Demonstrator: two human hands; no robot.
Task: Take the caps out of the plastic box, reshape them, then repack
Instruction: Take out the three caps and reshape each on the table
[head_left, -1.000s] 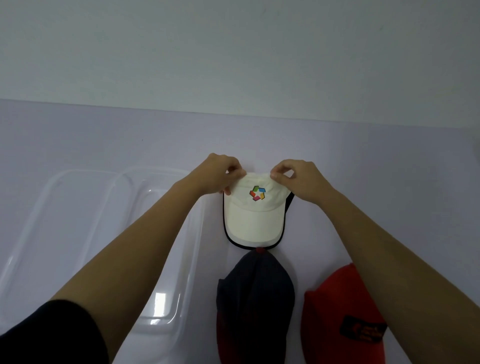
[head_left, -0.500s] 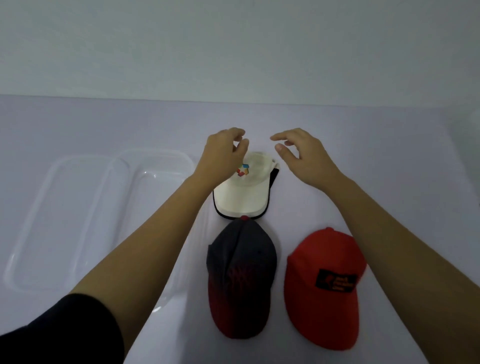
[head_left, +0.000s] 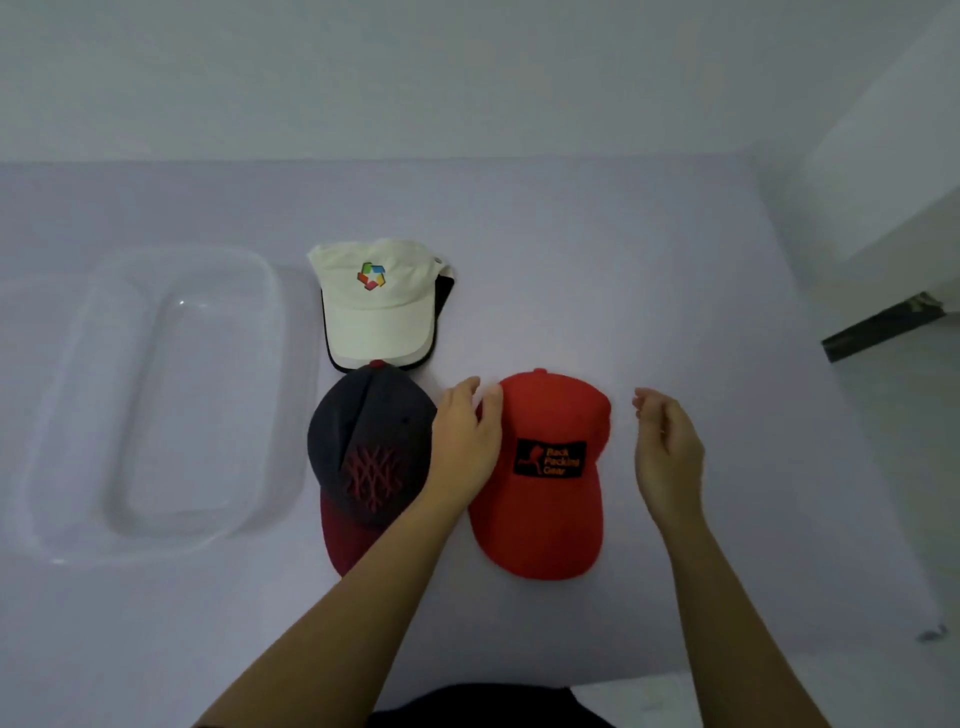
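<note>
Three caps lie on the pale table. A white cap (head_left: 378, 306) with a coloured logo sits furthest from me. A dark grey cap (head_left: 363, 447) with a maroon brim lies in front of it. A red cap (head_left: 545, 499) with a black patch lies to the right. My left hand (head_left: 465, 441) rests at the red cap's left edge, fingers apart, thumb touching its crown. My right hand (head_left: 667, 452) hovers just right of the red cap, fingers loosely curled, holding nothing. The clear plastic box (head_left: 111, 483) stands empty at the left.
The table's right edge (head_left: 852, 467) runs close to the right hand, with floor and a dark strip beyond it. A pale wall (head_left: 467, 78) rises behind the table. My dark sleeve shows at the bottom.
Both hands let go of the white cap and drew back toward me to either side of the red cap. The view tilted down, showing more of the table.
</note>
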